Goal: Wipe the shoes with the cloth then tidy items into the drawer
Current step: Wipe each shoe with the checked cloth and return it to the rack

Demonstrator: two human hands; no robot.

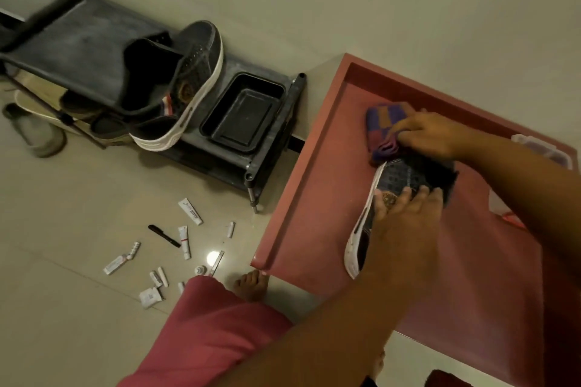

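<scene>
A dark shoe with a white sole (pixel 396 181) lies over the open pink drawer (pixel 301 166). My left hand (pixel 405 223) grips its side and holds it steady. My right hand (pixel 430 133) grips a folded purple, orange and red checked cloth (pixel 382 122) and presses it on the toe end of the shoe. A second dark shoe with a white sole (pixel 185 85) leans on top of the dark shoe rack (pixel 81 41). Several small tubes (pixel 190 210) and a black pen (pixel 164 236) lie scattered on the floor tiles.
A black plastic tray (pixel 242 113) sits on the rack's right end. More footwear (pixel 37 132) lies under and beside the rack at the left. Some packets (pixel 540 151) lie at the drawer's far right. My bare foot (pixel 251 286) and pink-clad knee are by the drawer's corner.
</scene>
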